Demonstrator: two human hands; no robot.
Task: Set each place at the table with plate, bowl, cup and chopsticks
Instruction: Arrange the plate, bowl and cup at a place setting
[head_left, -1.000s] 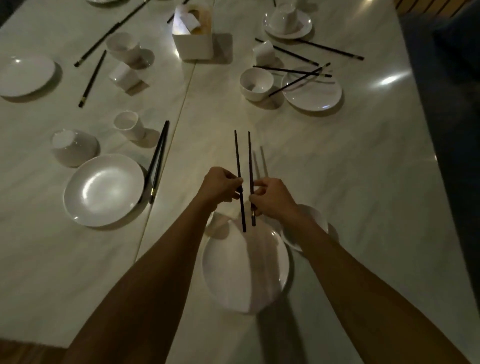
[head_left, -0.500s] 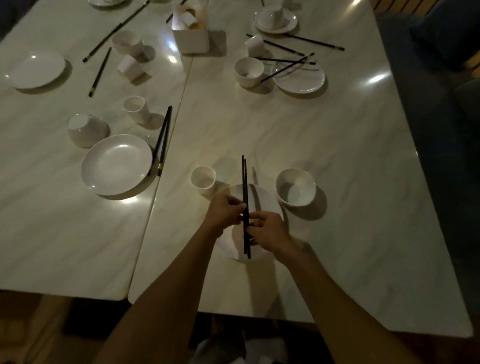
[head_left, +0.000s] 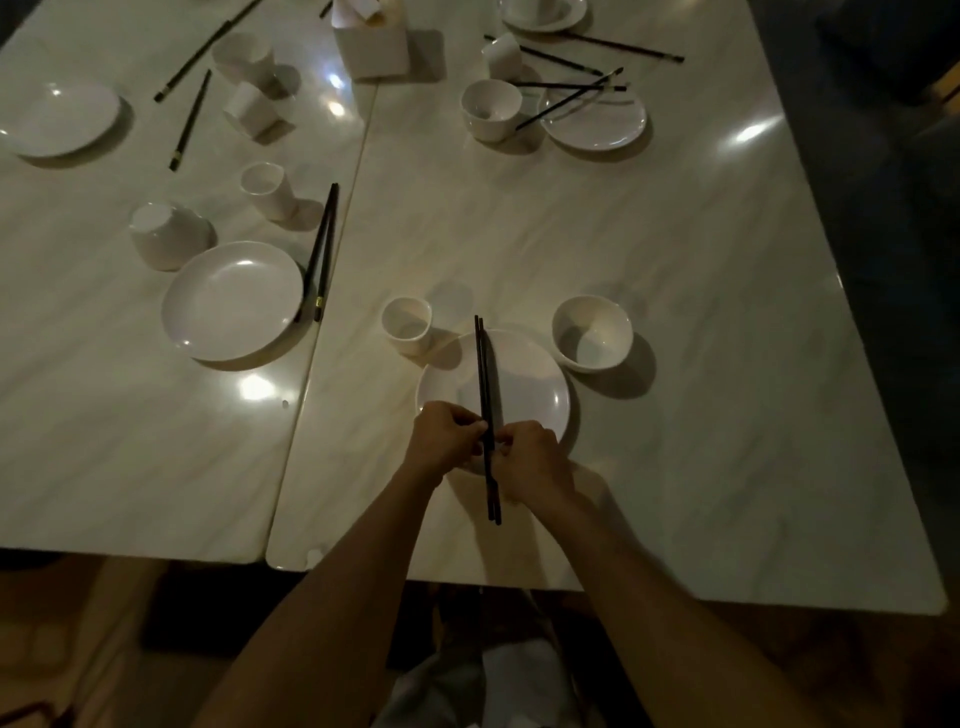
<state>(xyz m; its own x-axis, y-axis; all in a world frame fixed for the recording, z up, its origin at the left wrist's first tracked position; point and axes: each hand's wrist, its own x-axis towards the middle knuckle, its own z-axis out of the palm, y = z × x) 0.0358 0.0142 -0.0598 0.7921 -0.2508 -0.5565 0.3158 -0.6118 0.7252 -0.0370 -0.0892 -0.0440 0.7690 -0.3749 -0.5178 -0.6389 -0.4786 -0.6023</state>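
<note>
Both my hands pinch a pair of black chopsticks (head_left: 484, 374) held side by side over a white plate (head_left: 535, 384) near the table's front edge. My left hand (head_left: 447, 436) grips them from the left, my right hand (head_left: 530, 457) from the right. A white cup (head_left: 407, 325) stands upright just left of the plate's far rim. A white bowl (head_left: 592, 332) sits upright to the plate's right.
To the left lie another plate (head_left: 231, 301), an upturned bowl (head_left: 166, 234), a cup (head_left: 265, 184) and paired chopsticks (head_left: 321, 252). Farther back are a tissue box (head_left: 371, 44), scattered cups, a bowl (head_left: 491, 109), plates (head_left: 592, 122) and loose chopsticks. A seam (head_left: 332, 291) splits two tabletops.
The two chopsticks, held apart a second ago, are now pressed together. My head pulled back, so the cup and bowl beside the plate came into view.
</note>
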